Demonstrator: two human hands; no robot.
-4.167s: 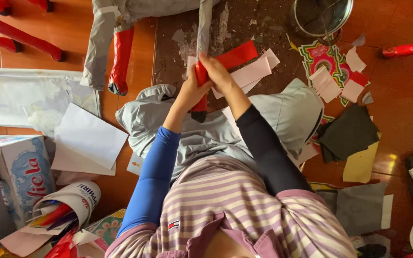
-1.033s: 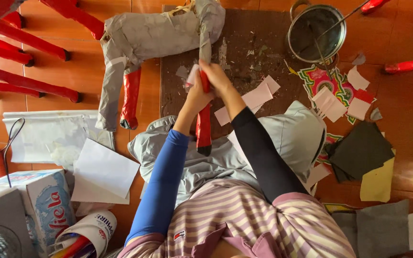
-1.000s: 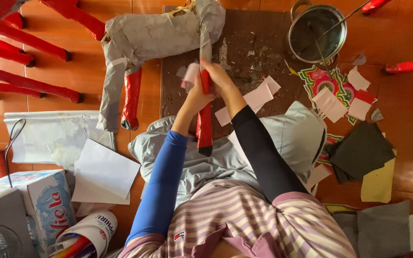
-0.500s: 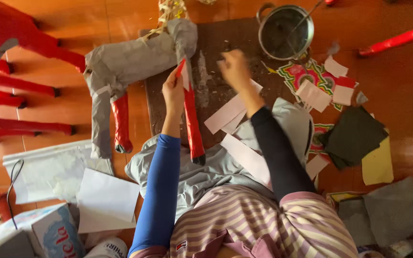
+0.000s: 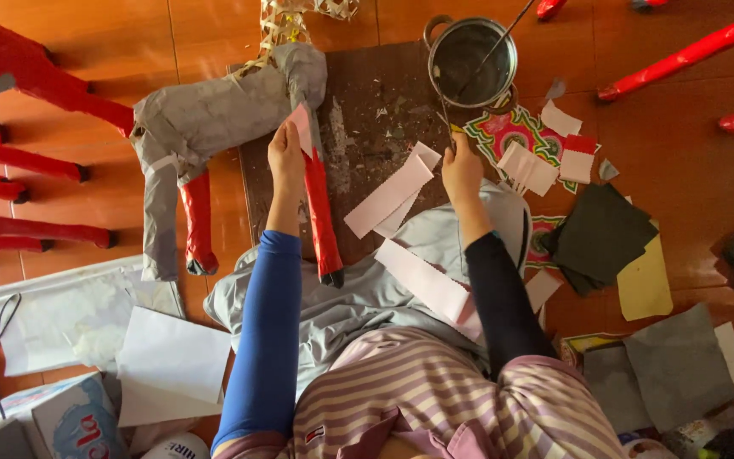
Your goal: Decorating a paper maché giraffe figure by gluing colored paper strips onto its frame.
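Half a second earlier the right hand had hovered above the dark brown board; it had since dropped to the board's right edge, its grip closed on something thin that I could not make out, just below the round metal pot. The left hand kept its grip closed on a pale pink paper strip, pressed against the red-wrapped leg of the grey papier-mâché animal figure, seemingly to hold the strip flat on it. That figure lay on its side across the board's left edge on the wooden floor, the leg pointing toward the person's lap. More loose pink strips lay close beside the right arm, within reach.
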